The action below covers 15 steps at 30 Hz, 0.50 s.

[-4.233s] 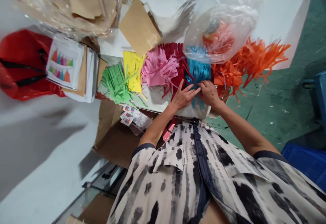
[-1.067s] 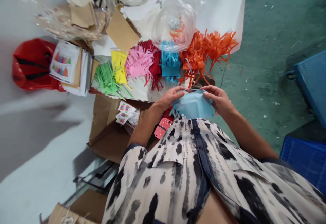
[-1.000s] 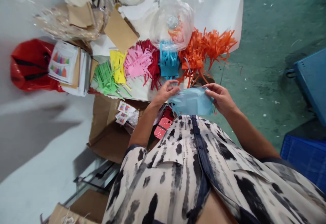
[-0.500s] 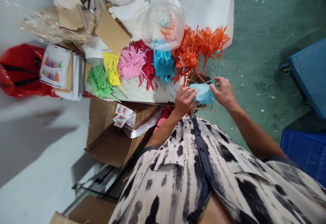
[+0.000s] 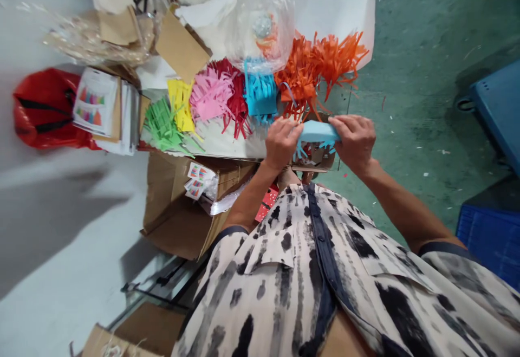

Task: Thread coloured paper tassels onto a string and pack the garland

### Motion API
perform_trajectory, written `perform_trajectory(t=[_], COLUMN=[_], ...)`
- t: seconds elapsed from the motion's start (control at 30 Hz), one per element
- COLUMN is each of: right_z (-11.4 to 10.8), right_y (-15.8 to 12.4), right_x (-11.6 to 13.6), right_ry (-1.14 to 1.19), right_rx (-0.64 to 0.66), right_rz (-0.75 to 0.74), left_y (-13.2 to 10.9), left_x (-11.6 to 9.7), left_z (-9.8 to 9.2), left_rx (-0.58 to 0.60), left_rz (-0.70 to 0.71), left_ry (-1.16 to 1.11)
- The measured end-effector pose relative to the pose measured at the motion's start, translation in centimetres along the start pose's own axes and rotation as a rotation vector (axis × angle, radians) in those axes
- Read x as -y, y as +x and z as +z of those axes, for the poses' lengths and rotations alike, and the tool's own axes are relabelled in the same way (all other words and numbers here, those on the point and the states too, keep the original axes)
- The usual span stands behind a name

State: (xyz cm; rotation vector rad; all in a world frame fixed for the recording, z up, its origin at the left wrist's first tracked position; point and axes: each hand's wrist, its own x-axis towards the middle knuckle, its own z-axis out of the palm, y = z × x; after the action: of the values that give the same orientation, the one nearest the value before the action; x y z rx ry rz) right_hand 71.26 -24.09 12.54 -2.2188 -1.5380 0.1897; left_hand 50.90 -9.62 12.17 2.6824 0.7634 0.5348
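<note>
Between my two hands is a piece of light blue fringed tissue paper (image 5: 318, 131), stretched level near the table's front edge. My left hand (image 5: 281, 139) pinches its left end, and my right hand (image 5: 354, 139) grips the right end with fingers curled over the top. Cut strips of the paper dangle below its smooth upper band. Just beyond my hands lie orange fringed paper (image 5: 303, 75) and a bright blue fringed bundle (image 5: 260, 94). Further left along the table are dark red (image 5: 238, 109), pink (image 5: 211, 94), yellow (image 5: 181, 105) and green (image 5: 164, 124) fringed bundles.
A clear plastic bag (image 5: 260, 26) sits behind the bundles. Printed cards (image 5: 96, 102) stand beside a red bag (image 5: 44, 108) at the left. An open cardboard box (image 5: 174, 216) is below the table edge; blue crates (image 5: 489, 243) are on the right.
The light blue paper has gone from a loose, wider sheet to a narrow taut band with strips hanging down. My right hand has closed on its right end.
</note>
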Motion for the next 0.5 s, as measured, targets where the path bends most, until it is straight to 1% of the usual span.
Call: perform_trajectory(t=[0.07, 0.13, 0.2, 0.23, 0.27, 0.33, 0.4, 0.47, 0.5], right_z=[-1.7, -2.9, -2.9, -2.3, -1.5, 1.2, 4.4, 7.5, 8.9], right_y=[1.7, 3.0, 3.5, 3.5, 3.2, 2.2, 0.8, -0.6, -1.3], right_x=[0.0, 0.3, 0.5, 0.5, 0.4, -0.1, -1.0, -1.8, -2.1], right_ry=[-0.002, -0.011, -0.028, -0.032, -0.03, -0.009, -0.003, -0.01, -0.018], right_rx=[-0.062, -0.115, -0.149, -0.143, -0.125, -0.036, 0.077, 0.202, 0.257], right_rz=[-0.057, -0.118, -0.158, -0.171, -0.184, -0.213, -0.241, -0.26, -0.27], left_y=[1.2, 1.5, 0.7, -0.1, -1.0, -3.2, -5.5, -7.7, -8.7], left_x=[1.7, 2.8, 3.4, 3.6, 3.8, 4.3, 4.8, 4.9, 4.7], left_z=[-2.3, -4.7, -6.4, -6.6, -6.5, -5.1, -2.5, 0.6, 2.1], left_rx=[-0.062, -0.108, -0.095, -0.076, -0.058, -0.027, 0.037, 0.165, 0.219], left_rz=[0.033, 0.111, 0.193, 0.234, 0.268, 0.312, 0.293, 0.189, 0.111], left_ry=[-0.016, -0.029, -0.022, -0.009, 0.006, 0.029, 0.018, -0.001, -0.007])
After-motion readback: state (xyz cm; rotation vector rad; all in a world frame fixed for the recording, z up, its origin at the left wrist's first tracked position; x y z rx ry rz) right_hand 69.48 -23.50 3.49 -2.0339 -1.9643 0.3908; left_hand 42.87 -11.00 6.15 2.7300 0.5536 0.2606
